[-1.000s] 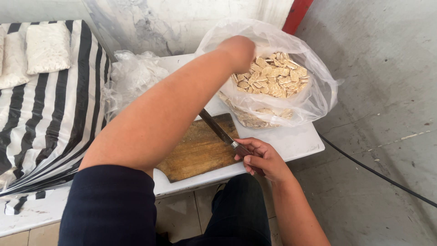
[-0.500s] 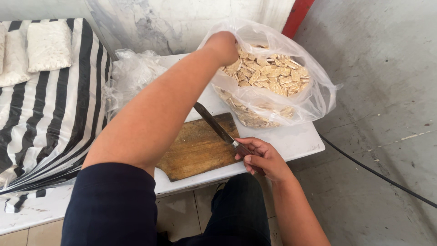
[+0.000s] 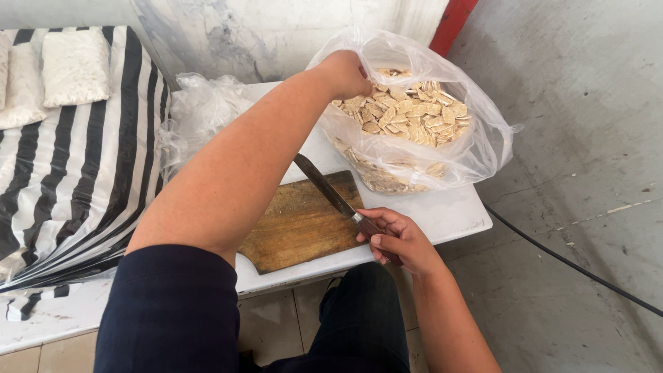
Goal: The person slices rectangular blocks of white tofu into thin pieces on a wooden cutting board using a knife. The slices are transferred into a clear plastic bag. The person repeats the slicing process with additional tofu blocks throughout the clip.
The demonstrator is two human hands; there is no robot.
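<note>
a white table [image 3: 452,214] carries a clear plastic bag [image 3: 483,148] of pale cut pieces, where the left hand [image 3: 345,72] dips in, fingers hidden so its grip can't be told. beside it lies a wooden cutting board [image 3: 297,228]. the right hand [image 3: 400,238] is clamped around a knife [image 3: 328,190], blade running diagonally, tip pointing up-left over the board.

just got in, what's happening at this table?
A person works at a small white table. The left hand reaches into an open clear plastic bag full of pale flat cut pieces. The right hand holds a knife by its handle, blade lying across a bare wooden cutting board. Crumpled clear plastic sits at the table's far left, beside a striped cloth with white packets on it.
</note>
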